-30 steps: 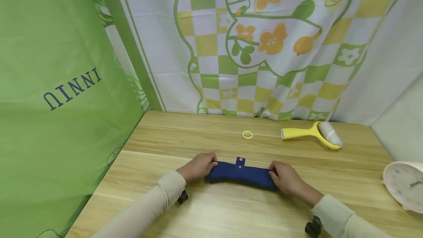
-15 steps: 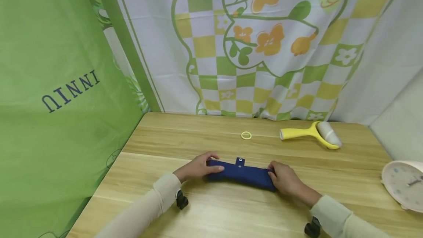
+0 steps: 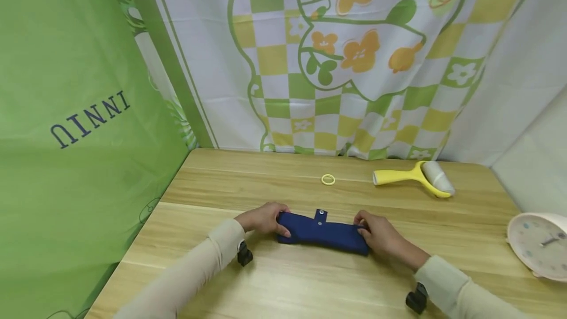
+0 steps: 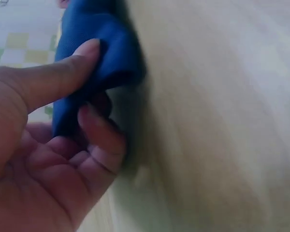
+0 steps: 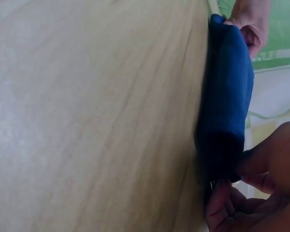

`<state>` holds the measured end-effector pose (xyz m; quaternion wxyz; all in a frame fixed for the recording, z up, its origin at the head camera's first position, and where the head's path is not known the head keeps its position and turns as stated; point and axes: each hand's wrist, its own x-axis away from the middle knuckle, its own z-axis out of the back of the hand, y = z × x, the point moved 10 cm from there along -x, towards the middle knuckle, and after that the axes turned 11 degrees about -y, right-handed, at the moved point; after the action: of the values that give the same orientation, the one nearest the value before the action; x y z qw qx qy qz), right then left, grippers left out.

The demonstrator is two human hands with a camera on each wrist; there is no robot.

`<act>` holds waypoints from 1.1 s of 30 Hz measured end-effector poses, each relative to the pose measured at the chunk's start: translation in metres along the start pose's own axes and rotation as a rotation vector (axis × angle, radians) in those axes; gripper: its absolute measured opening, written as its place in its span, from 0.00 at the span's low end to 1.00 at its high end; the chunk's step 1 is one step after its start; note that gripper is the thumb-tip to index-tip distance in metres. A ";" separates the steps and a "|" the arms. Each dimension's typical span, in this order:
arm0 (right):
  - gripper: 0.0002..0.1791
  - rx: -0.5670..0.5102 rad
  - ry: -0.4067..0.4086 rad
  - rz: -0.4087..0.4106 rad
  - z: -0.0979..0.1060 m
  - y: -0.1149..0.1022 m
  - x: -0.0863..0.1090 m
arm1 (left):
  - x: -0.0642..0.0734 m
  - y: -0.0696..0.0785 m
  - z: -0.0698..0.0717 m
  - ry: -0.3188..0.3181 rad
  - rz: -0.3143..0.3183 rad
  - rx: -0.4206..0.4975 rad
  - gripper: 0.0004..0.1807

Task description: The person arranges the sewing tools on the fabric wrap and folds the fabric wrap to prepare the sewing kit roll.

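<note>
A navy-blue folded cloth bundle [image 3: 325, 235] lies lengthwise across the middle of the wooden table. From its far edge sticks a short strap [image 3: 321, 216] with a metal snap. My left hand [image 3: 264, 217] grips the bundle's left end; in the left wrist view its thumb [image 4: 63, 79] presses on the cloth [image 4: 99, 43] while the fingers curl behind and under it. At the other end my right hand [image 3: 381, 235] pinches the right corner between thumb and fingers. The right wrist view shows the bundle [image 5: 228, 92] as a long, thick roll running between both hands.
Beyond the bundle lies a small yellow ring [image 3: 328, 179]. Farther right is a lint roller [image 3: 414, 176] with a yellow handle. A round pale clock [image 3: 538, 246] stands at the right edge. Curtains [image 3: 283, 63] hang behind the wooden table [image 3: 248, 181].
My left hand let its fingers spread at the left end, then closed on the cloth again, thumb now lying over the front. The right hand shifted slightly at its corner.
</note>
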<state>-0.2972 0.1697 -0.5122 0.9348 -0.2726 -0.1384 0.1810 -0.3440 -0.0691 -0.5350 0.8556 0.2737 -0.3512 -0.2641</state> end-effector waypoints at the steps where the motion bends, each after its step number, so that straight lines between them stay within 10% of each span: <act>1: 0.08 -0.002 -0.004 -0.002 0.000 0.001 0.000 | 0.000 0.001 0.000 -0.019 0.003 0.019 0.19; 10: 0.07 0.012 -0.009 -0.019 0.004 0.004 -0.003 | 0.007 0.020 0.007 -0.048 0.015 -0.019 0.29; 16: 0.01 0.133 -0.029 -0.012 0.018 -0.010 -0.008 | 0.004 0.074 -0.004 0.119 -0.081 -0.405 0.38; 20: 0.06 0.177 0.007 0.031 0.028 -0.039 -0.028 | 0.010 0.084 -0.022 0.223 -0.068 -0.627 0.36; 33: 0.13 0.036 -0.271 -0.083 -0.018 -0.047 -0.099 | 0.000 0.076 -0.034 0.203 -0.188 -0.554 0.31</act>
<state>-0.3667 0.0834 -0.5162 0.9190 -0.2228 -0.2713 0.1797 -0.2987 -0.0058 -0.5059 0.9001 0.0864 -0.1515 -0.3992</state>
